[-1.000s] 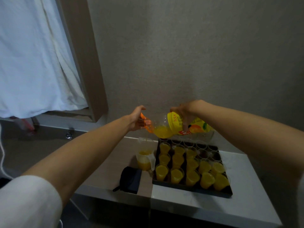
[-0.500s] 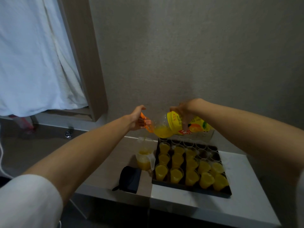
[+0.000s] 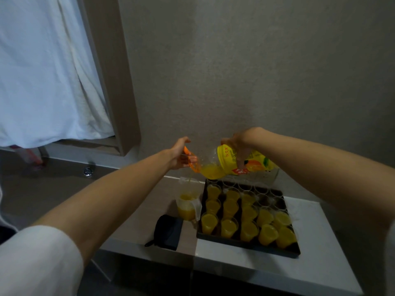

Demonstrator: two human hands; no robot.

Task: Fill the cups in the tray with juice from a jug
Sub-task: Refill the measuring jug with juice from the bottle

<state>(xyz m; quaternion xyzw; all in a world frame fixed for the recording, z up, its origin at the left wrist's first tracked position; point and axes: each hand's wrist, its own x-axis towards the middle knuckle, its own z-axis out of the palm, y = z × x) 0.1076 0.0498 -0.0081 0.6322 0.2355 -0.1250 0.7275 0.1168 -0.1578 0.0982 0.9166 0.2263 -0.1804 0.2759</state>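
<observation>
A white curtain (image 3: 42, 71) is hanging far to the left of the tray (image 3: 245, 246), above a low ledge. Nearer the tray, a black pouch (image 3: 167, 231) is lying on the table (image 3: 320, 263) just off the tray's front left corner. Just beside the tray's left edge, a clear jug (image 3: 187, 205) is standing upright, partly filled with juice. Above the jug, the left hand (image 3: 179, 155) is gripping the orange handle at the neck of a juice bottle (image 3: 233, 164), its fingers curled around it. The bottle is lying tilted on its side over the tray's back left corner, mouth toward the jug, and a thin stream is falling into the jug. The right hand (image 3: 237, 144) is clasping the bottle's yellow-labelled body from above. Inside the tray, the cups (image 3: 248, 229) in the front rows are holding juice, while those along the back and back right are standing unfilled.
</observation>
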